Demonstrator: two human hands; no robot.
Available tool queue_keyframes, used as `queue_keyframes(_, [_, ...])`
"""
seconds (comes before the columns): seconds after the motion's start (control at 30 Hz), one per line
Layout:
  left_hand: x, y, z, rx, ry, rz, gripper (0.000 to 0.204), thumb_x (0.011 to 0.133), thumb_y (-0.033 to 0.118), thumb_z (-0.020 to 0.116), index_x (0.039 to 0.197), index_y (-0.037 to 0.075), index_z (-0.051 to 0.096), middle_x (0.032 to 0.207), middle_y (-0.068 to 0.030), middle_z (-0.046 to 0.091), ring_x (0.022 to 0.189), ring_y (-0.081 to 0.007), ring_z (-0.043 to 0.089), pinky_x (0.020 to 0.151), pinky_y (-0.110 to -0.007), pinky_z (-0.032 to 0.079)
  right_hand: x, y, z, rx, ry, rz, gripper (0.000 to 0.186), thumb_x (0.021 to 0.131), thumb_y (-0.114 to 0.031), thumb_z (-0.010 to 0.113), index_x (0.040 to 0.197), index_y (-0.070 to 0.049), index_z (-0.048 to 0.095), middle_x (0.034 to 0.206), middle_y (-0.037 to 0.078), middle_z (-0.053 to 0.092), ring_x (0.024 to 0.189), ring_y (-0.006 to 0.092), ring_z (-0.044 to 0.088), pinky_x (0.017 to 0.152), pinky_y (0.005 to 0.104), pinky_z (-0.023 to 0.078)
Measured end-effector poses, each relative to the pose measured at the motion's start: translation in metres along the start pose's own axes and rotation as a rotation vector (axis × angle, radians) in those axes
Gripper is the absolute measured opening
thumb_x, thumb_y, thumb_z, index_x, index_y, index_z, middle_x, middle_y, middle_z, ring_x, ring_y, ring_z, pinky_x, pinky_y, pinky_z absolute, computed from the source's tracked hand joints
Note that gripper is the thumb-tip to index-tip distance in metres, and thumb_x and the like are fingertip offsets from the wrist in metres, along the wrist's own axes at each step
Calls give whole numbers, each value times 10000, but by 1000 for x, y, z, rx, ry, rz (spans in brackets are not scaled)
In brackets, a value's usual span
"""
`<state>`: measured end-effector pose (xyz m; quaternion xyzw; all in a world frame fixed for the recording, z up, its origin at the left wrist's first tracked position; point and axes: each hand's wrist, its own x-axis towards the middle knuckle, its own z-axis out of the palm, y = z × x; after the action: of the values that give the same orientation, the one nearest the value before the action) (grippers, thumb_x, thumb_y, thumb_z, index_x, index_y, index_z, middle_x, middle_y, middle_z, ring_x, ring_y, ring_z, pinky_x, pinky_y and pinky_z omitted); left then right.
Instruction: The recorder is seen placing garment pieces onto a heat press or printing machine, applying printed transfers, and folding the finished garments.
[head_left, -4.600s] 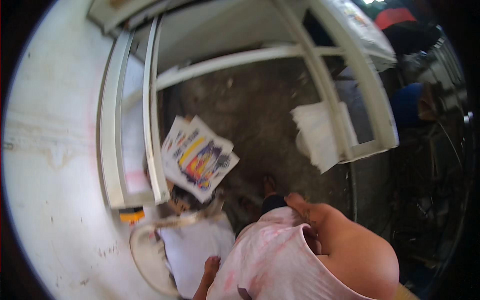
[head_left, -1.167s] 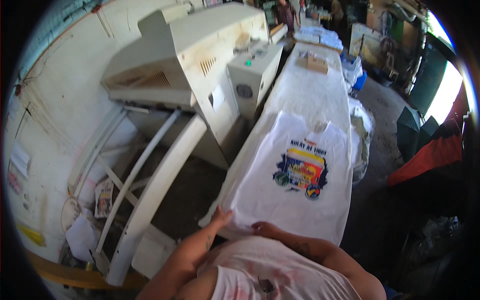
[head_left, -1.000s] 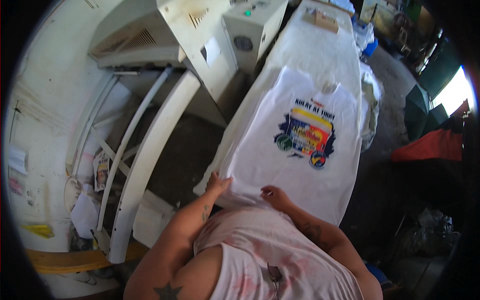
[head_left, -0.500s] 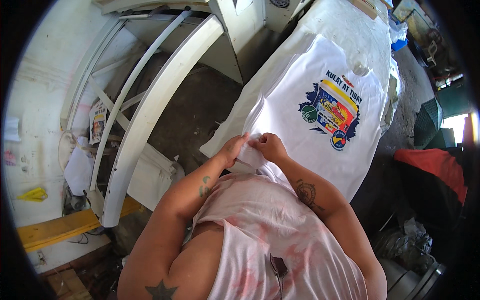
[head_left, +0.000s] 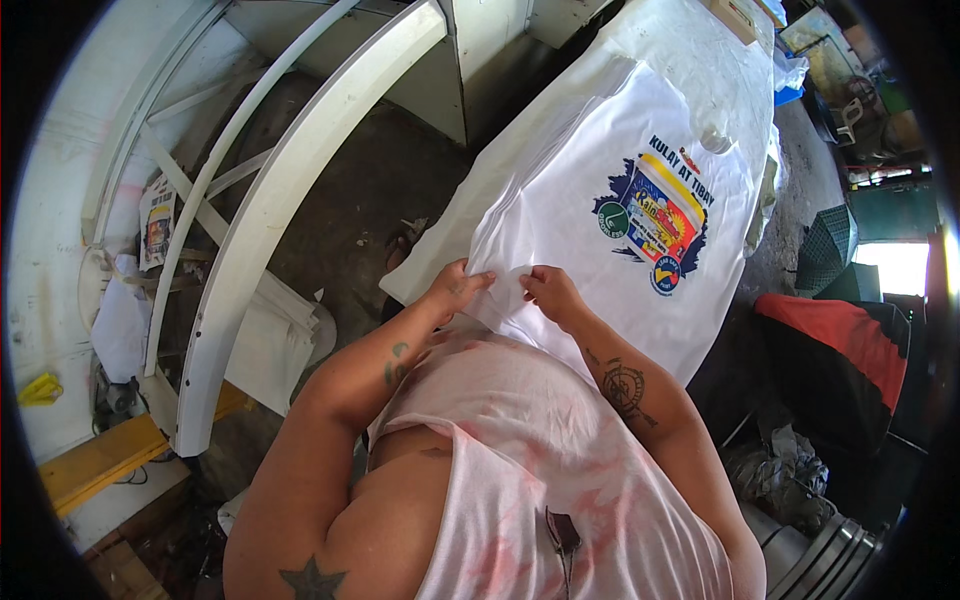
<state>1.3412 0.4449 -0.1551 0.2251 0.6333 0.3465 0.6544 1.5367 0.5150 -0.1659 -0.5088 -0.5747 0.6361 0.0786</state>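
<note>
A stack of white shirts lay spread on a long, white-covered surface, the topmost face up with a colourful print on its front and its neckline toward the far end. Layered edges fanned out along the left side of the stack.

The person's left hand had its grip closed on the near left corner of the stack, thumb lying over the cloth. The right hand was just to its right, knuckles bent and fingertips drawn in against the top shirt near the hem; whether that grip had a fold pinched in it could not be told from this angle.

A pale curved frame stood to the left of the surface, over a dark floor, with a yellow beam near its lower end. To the right were a red-and-black umbrella and, beyond it, a dark green one. A small cardboard box sat at the far end of the surface.
</note>
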Motion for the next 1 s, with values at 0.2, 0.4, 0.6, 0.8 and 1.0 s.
queue_keyframes(0.2, [-2, -2, -4, -119, -30, -61, 397, 842, 218, 613, 1147, -18, 518, 1000, -102, 610, 900, -199, 587, 797, -333, 472, -9, -15, -4, -454, 804, -256, 340, 785, -302, 660, 901, 13, 602, 848, 154, 622, 785, 230, 596, 695, 332, 452])
queue_keyframes(0.4, [-11, 15, 5, -86, -52, -39, 453, 838, 232, 621, 1176, -36, 483, 1016, -129, 608, 890, -201, 602, 791, -320, 483, -1, -39, 16, -142, 10, -23, 332, 810, -292, 635, 822, 39, 616, 693, 105, 594, 653, 166, 546, 600, 313, 433])
queue_keyframes(0.6, [-9, 7, 1, -86, -40, -37, 460, 836, 217, 626, 1188, -35, 470, 1071, -138, 589, 927, -201, 592, 809, -332, 478, 3, -12, 1, 192, -44, 18, 239, 847, -200, 570, 788, 29, 609, 636, 54, 539, 589, 139, 487, 585, 298, 416])
queue_keyframes(0.8, [-7, 4, 5, -245, -83, -49, 447, 866, 263, 560, 1190, -35, 483, 1058, -134, 597, 920, -207, 584, 820, -326, 455, -11, -27, 0, -282, 599, -238, 282, 769, -239, 681, 795, 21, 576, 719, 124, 592, 656, 240, 559, 627, 348, 437])
queue_keyframes(1.0, [-12, 17, 10, -294, -168, -87, 447, 871, 315, 547, 1153, -30, 511, 1030, -124, 606, 877, -200, 595, 762, -309, 466, -13, -59, 15, -315, 103, -61, 338, 817, -304, 615, 699, 12, 589, 654, 134, 586, 603, 207, 540, 609, 341, 423])
